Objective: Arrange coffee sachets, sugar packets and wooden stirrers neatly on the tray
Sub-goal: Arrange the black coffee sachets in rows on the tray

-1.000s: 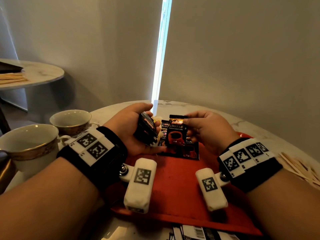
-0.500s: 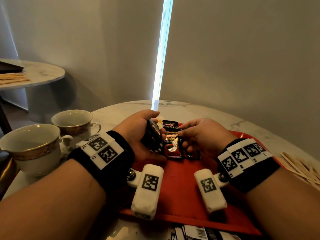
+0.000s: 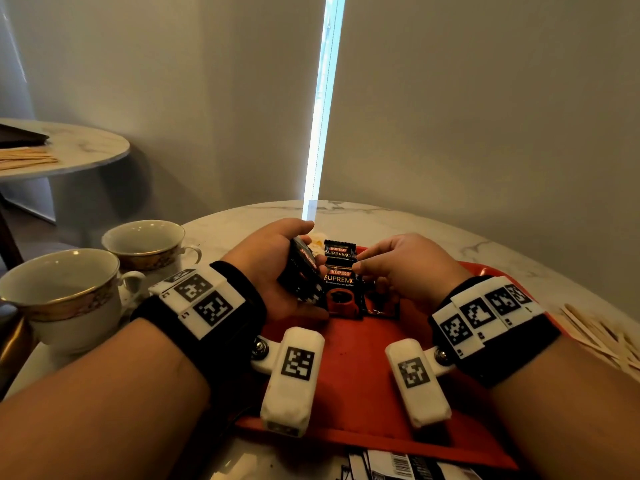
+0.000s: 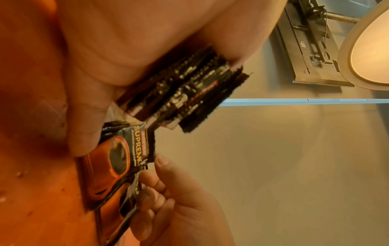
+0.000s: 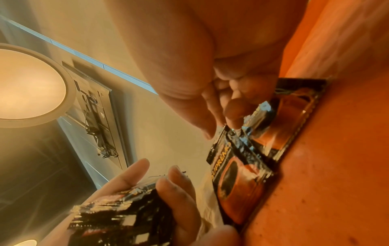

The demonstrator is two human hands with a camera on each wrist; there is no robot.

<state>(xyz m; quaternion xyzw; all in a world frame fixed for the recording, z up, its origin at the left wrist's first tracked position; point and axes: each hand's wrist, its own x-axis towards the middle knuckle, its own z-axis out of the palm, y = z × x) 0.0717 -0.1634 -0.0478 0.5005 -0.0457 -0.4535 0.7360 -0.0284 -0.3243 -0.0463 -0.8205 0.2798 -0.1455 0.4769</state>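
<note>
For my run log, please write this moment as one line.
left hand: holds sachet stack | right hand: pinches one coffee sachet over red tray | stirrers: on table, untouched

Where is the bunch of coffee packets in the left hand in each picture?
Head: bunch of coffee packets sits centre, gripped by the left hand.
Left wrist: the bunch sits upper middle, under the palm.
Right wrist: the bunch sits bottom left.
Shared landmark: the red tray, orange in both wrist views.
</note>
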